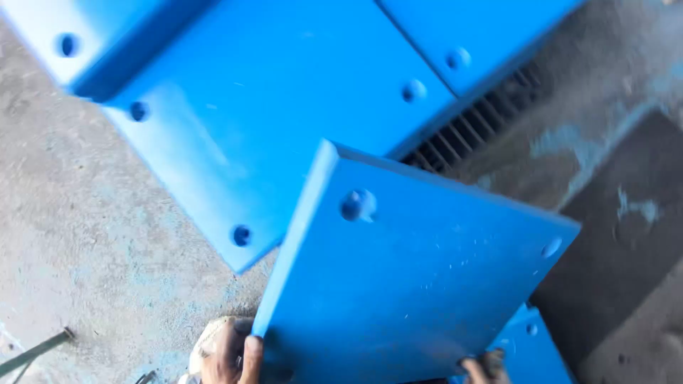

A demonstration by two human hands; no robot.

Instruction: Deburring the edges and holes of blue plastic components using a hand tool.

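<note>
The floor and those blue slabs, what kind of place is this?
Probably a workshop or factory floor. Thick blue panels with bolt holes lie on rough concrete floor dusted blue, beside a metal grating. The left hand and right hand grip another blue panel.

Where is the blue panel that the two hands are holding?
In the head view the blue panel fills the lower centre, gripped at its bottom edge by the left hand and right hand, overlapping the larger blue slab lying on the concrete floor.

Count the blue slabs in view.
5: the held slab between both hands, a large slab behind it, one at top left, one at top right, one corner beneath the held slab. More may be hidden.
</note>
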